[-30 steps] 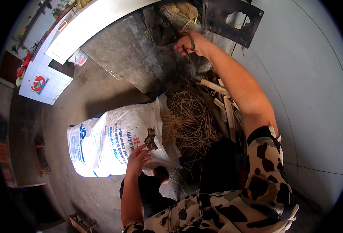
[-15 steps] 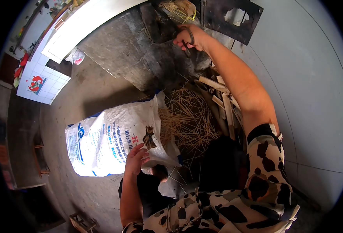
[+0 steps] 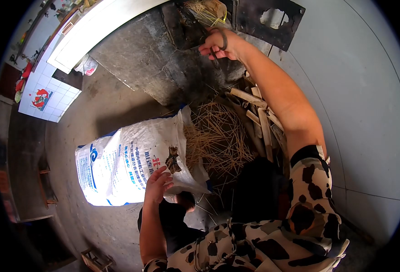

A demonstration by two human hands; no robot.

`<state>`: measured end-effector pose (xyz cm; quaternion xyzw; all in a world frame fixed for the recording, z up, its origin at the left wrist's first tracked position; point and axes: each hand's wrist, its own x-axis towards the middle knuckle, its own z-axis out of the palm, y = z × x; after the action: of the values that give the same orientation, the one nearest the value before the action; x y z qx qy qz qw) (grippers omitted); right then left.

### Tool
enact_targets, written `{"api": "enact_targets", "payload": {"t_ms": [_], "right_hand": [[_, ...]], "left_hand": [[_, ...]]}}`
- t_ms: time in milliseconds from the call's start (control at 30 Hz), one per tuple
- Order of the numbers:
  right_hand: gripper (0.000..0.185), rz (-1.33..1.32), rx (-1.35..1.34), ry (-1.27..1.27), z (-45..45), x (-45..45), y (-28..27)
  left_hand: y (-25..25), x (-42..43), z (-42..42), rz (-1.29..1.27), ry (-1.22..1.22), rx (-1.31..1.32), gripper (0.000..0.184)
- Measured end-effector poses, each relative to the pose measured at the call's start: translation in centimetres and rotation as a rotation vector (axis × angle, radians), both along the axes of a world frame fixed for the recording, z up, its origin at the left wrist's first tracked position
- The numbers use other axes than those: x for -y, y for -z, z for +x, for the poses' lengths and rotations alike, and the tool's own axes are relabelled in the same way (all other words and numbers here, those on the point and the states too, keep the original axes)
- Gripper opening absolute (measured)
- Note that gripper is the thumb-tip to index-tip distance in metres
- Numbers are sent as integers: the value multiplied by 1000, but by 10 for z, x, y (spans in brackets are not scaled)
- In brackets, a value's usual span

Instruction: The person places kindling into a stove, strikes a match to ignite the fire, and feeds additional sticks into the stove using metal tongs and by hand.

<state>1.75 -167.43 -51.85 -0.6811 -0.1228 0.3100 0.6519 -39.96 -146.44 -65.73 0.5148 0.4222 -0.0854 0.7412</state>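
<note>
In the head view my right hand (image 3: 219, 44) is up at the dark, sooty stove front (image 3: 136, 54). Its fingers are wrapped round dark metal fire tongs (image 3: 224, 40), with one looped handle across the back of the hand. The tongs' far end is lost against the blackened stove opening (image 3: 182, 27). My left hand (image 3: 157, 185) holds nothing, its fingers apart, over the near edge of a white woven sack (image 3: 118, 163) with blue and red print. Thin dry stalks (image 3: 218, 136) spill from the sack's mouth.
Split firewood (image 3: 263, 122) is piled right of the stalks, by the pale wall (image 3: 358, 90). A black metal plate with a ragged hole (image 3: 250, 22) stands at the top. More straw (image 3: 207, 11) lies beside the stove opening. A small wooden stool (image 3: 95, 260) is at lower left.
My right hand has shifted slightly left with the tongs, and its fingers look a little looser. My left hand and the sack have barely moved.
</note>
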Motion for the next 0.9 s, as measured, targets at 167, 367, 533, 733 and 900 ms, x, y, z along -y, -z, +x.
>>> {"api": "enact_targets", "payload": {"t_ms": [167,367,533,733,900], "right_hand": [[51,148,-102,-60,-6,10,-3],[40,292,-210,-182,-20,42,-3],[53,266,-166,-178,-68,78,-10],[78,179,-242,-56,-161,143,-13],[89,307,-477,-66,-269,202,22]], "left_hand": [[0,0,1,-6,5,15,37],[-6,6,7,58,85,24,40],[-6,11,14,58,114,48,41],[-3,15,22,56,131,64,41],[-2,22,28,36,151,111,39]]}}
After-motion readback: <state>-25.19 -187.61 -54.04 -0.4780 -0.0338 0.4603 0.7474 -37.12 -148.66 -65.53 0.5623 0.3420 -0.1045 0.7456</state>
